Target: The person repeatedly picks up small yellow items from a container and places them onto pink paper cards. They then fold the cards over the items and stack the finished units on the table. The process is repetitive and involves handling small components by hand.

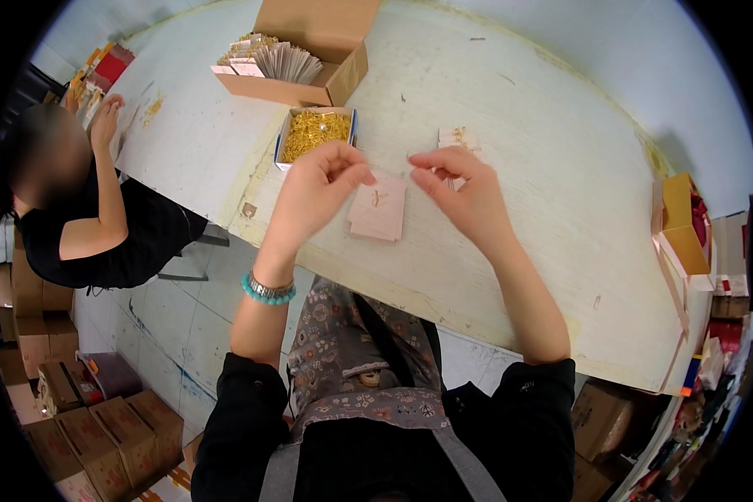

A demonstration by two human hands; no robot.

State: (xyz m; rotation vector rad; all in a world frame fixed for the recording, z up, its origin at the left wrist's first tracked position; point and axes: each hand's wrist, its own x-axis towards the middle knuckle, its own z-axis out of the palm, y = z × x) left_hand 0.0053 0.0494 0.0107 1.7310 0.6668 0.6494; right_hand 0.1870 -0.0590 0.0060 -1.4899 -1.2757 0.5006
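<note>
the small stack of pale pink cards [378, 209] lies on the white worktop [560, 217] between the two hands, with a tiny gold piece on the top card. the left hand [314, 192] has its fingers pinched narrow just above the stack's left edge; the right hand [468, 188] is pinched the same way near its upper right. whether either holds anything, i cannot tell. working well here probably means keeping the hands low over the card and steady. a small box of gold pieces [314, 134] sits just behind, then a cardboard box of cards [297, 58]. a few more cards [458, 140] are half hidden by the right hand.
</note>
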